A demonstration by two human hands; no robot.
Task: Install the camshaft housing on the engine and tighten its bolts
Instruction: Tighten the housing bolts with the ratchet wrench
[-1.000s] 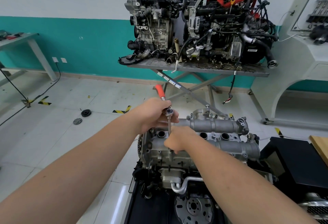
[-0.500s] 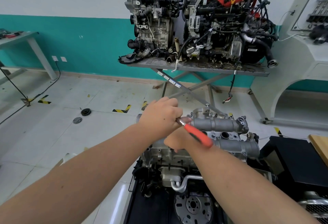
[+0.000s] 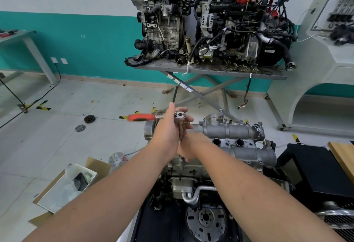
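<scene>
Orange-handled ratchet (image 3: pixel 153 117) — left hand (image 3: pixel 170 126) grips its head; right hand (image 3: pixel 188 149), lower, curls round the extension above the housing (image 3: pixel 229 132) — fingers partly hidden.

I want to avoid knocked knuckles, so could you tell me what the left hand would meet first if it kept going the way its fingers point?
Probably nothing close: the left hand, gripping the ratchet, points up and away over the camshaft housing, toward open floor; depth is unclear.

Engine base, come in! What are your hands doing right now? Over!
Left hand grips orange-handled metal ratchet near its head. Right hand steadies its extension over grey metal camshaft housing. Bolt hidden beneath hands. Nothing blocking.
</scene>
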